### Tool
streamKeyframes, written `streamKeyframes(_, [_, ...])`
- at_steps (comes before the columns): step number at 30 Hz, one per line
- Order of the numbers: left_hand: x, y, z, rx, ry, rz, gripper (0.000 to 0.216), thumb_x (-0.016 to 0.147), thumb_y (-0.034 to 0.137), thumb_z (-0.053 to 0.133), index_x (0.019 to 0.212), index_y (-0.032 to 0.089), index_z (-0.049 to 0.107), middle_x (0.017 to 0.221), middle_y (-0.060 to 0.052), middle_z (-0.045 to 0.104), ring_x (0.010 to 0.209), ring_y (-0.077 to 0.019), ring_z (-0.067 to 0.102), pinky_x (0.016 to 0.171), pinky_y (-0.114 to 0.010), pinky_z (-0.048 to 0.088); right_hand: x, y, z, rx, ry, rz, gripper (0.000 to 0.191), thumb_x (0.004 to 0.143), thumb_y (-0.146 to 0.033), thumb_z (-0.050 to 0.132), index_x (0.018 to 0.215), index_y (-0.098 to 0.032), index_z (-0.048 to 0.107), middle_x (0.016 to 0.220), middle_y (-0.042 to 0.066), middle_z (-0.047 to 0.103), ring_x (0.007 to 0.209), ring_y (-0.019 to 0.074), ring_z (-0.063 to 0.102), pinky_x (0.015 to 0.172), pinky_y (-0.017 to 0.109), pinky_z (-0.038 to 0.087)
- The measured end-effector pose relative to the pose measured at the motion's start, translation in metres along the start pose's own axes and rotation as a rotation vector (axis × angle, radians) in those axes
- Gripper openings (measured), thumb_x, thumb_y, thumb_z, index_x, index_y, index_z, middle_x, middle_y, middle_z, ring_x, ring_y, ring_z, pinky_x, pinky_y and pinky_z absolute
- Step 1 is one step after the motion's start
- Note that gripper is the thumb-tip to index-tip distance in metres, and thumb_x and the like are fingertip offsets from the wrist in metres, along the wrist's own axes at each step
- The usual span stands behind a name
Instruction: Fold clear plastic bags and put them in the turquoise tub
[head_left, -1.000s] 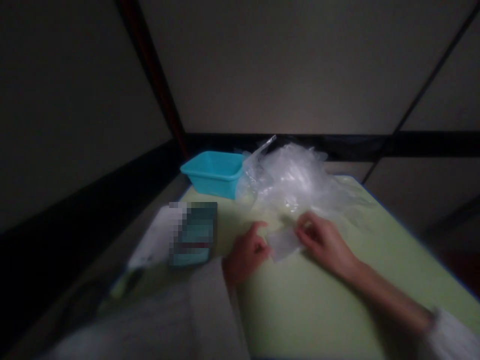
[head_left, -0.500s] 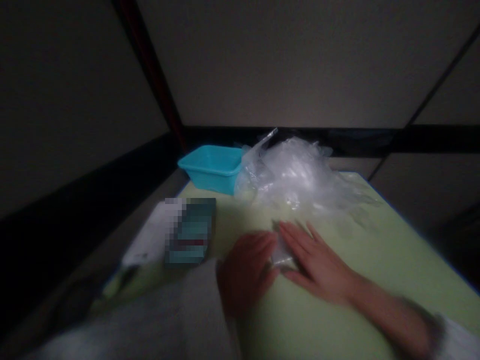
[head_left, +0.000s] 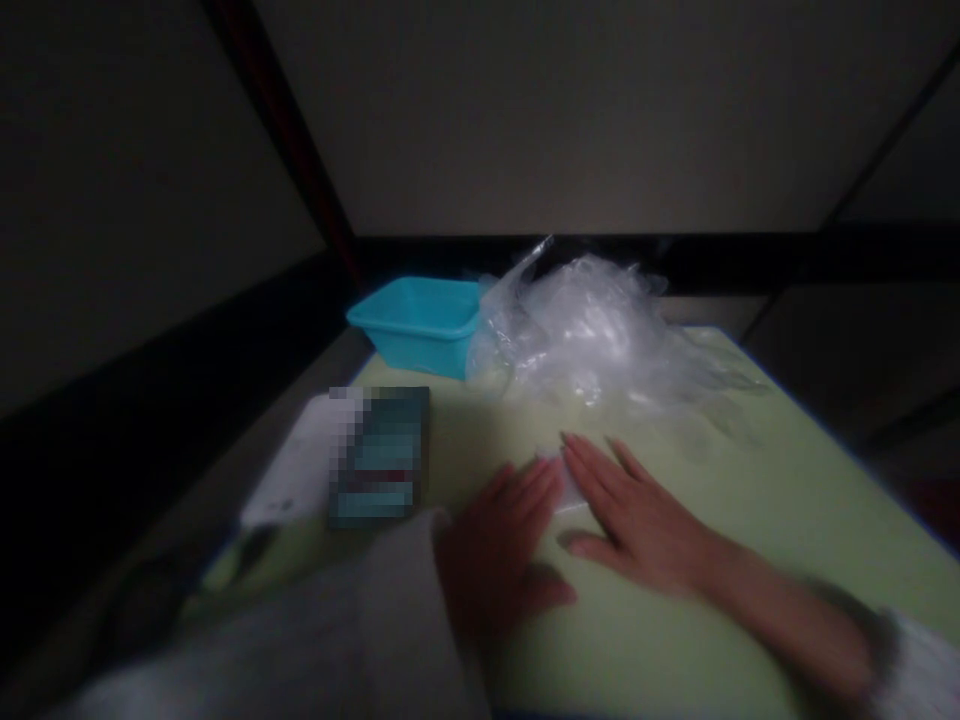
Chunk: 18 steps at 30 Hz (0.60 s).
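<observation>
A small clear plastic bag (head_left: 571, 490) lies flat on the yellow-green tabletop (head_left: 637, 650), partly covered by both hands. My left hand (head_left: 506, 545) rests over its left side, fingers stretched forward and thumb out to the right. From the right, my right hand (head_left: 637, 520) lies flat with its fingertips on the bag's right side, fingers extended and thumb apart. Neither hand grips anything. Whether the bag contains anything cannot be made out. Farther back is a heap of crumpled clear plastic bags (head_left: 592, 335).
A turquoise basin (head_left: 420, 345) stands at the back left, touching the plastic heap. Left of my left hand lie a dark, pixelated phone-like object (head_left: 382, 460) and a white flat item (head_left: 296, 465). A wall (head_left: 562, 120) rises behind the table.
My left hand has flattened, with its fingers stretching out and its thumb moving away from them. The right hand stays nearly in place. The whole view has shifted slightly.
</observation>
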<state>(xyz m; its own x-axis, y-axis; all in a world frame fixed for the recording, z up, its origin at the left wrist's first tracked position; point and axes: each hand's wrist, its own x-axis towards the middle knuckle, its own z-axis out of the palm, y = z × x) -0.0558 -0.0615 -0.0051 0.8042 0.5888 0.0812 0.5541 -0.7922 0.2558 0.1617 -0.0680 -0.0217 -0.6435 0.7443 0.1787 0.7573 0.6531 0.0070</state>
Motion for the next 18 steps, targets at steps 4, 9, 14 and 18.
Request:
streamKeyframes(4, [0.0015, 0.0008, -0.0016, 0.016, -0.048, -0.022, 0.088, 0.082, 0.072, 0.035, 0.139, 0.004, 0.035, 0.148, -0.021, 0.029, 0.139, -0.0328, 0.023, 0.112, -0.052, 0.02, 0.0004, -0.0002, 0.0001, 0.002, 0.0, -0.004, 0.083, 0.09, -0.065, 0.027, 0.144, -0.002, 0.023, 0.15, 0.021, 0.019, 0.141, 0.0269, 0.014, 0.112, 0.052, 0.019])
streamKeyframes(9, [0.0019, -0.0009, 0.0001, 0.022, 0.0, -0.001, 0.085, 0.084, 0.071, 0.034, 0.138, 0.005, 0.037, 0.147, -0.021, 0.03, 0.139, -0.0325, 0.023, 0.112, -0.052, 0.021, 0.0009, -0.0014, -0.0028, 0.007, -0.024, 0.004, 0.082, 0.09, -0.064, 0.026, 0.144, -0.002, 0.025, 0.149, 0.021, 0.021, 0.14, 0.0279, 0.017, 0.112, 0.052, 0.02])
streamKeyframes(14, [0.0019, -0.0023, 0.0014, 0.038, -0.017, -0.035, 0.085, 0.083, 0.071, 0.036, 0.136, 0.005, 0.04, 0.147, -0.023, 0.029, 0.139, -0.0346, 0.021, 0.11, -0.055, 0.022, 0.0007, -0.0014, -0.0035, 0.019, -0.028, 0.007, 0.084, 0.09, -0.065, 0.027, 0.143, -0.001, 0.025, 0.149, 0.022, 0.02, 0.14, 0.0283, 0.016, 0.112, 0.052, 0.019])
streamKeyframes(18, [0.0013, -0.0027, 0.0018, 0.056, -0.012, -0.05, 0.081, 0.082, 0.07, 0.039, 0.136, 0.009, 0.042, 0.147, -0.022, 0.031, 0.139, -0.0353, 0.021, 0.11, -0.056, 0.021, -0.0001, -0.0007, -0.0013, 0.032, -0.003, 0.004, 0.082, 0.09, -0.064, 0.028, 0.143, -0.001, 0.026, 0.149, 0.022, 0.021, 0.14, 0.0279, 0.016, 0.113, 0.052, 0.017])
